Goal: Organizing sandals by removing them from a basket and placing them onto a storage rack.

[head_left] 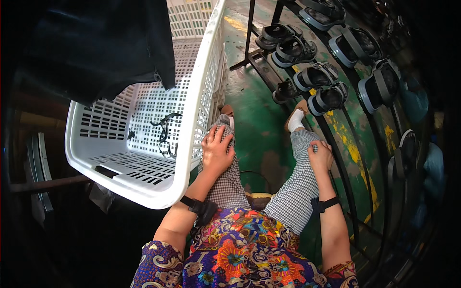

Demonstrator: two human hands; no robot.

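Observation:
My left hand [217, 150] lies on my left knee, its fingers spread over the checked trouser leg [229, 189], with nothing in it. On my other knee rests my right hand [321, 156]; its fingers are loosely bent against the cloth, and no object shows in them. Just left of my left hand stands a large white perforated plastic basket [185, 185]. Thin black straps [165, 135] lie inside it. Black sheet-like material [125, 53] hangs over its far left part and hides some of the inside.
To the right, a dark metal rack [340, 126] holds several black-and-grey sandals [319, 77]. Its bars run close by my right leg. The green floor [261, 144] has worn yellow marks. Pale flat pieces [42, 161] stand left of the basket.

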